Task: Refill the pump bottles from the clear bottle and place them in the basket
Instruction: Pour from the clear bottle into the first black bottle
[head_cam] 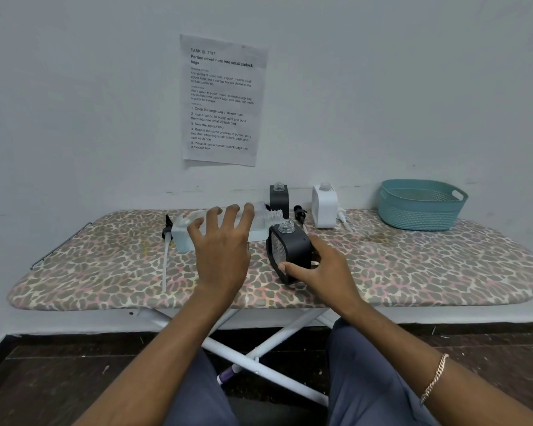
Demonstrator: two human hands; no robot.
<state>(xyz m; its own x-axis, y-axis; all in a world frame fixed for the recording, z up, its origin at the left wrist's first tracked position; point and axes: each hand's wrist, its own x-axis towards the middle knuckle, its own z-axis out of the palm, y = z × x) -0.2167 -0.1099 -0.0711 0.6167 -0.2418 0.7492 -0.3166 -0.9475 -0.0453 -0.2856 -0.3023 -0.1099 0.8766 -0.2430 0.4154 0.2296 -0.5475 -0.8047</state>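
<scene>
Leopard-print ironing board (413,272) on white crossed legs, set against a pale wall, dark floor below. A printed sheet (222,99) is taped to the wall at twelve o'clock. Left hand (220,250) wraps the clear bottle (182,235), fingers spread over its side, tipping it so the open neck points at the near black bottle (290,250). Right hand (326,272) grips that bottle low, thumb across the front, and it leans left, mouth uncapped. At one o'clock of the hands, a second black bottle (279,196) and a white bottle (324,207) stand open by the wall. Teal basket (420,206) sits at two o'clock, well apart. A pump (167,241) with its long tube lies at nine o'clock; another pump (299,212) lies between the far bottles. The palm hides most of the clear bottle. Whether liquid is flowing, can't tell. The right fingers behind the bottle are hidden.
</scene>
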